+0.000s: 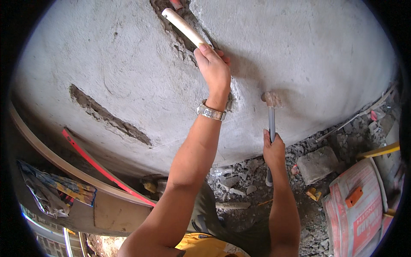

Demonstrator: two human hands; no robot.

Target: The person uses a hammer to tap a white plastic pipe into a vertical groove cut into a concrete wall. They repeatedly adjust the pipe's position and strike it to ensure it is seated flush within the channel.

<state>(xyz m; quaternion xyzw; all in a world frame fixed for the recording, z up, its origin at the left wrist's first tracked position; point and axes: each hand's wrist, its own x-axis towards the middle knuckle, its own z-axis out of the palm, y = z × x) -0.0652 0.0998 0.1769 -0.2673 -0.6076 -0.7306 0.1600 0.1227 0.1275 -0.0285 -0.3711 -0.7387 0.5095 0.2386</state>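
My left hand [212,64], wearing a metal watch [210,112], grips a smooth cream-coloured rod [184,28], perhaps a pipe or tool handle, with a dark hole near its far end. The rod lies along a rough chiselled groove [188,19] in the grey plastered wall [295,43]; its other end is hidden by my fingers. An orange pipe end [176,4] shows in the groove at the top. Lower right, my right hand [274,150] is closed round the grey handle of a hammer [271,120]. The hammer's worn head is up close to the wall.
A second groove [109,115] cuts the wall at left. Below it lean a red straightedge [98,165] and a long board [60,158] with cloths [60,188]. Rubble [239,182], a concrete block [317,165] and cement bags [359,214] bearing an orange tool [354,197] lie at right.
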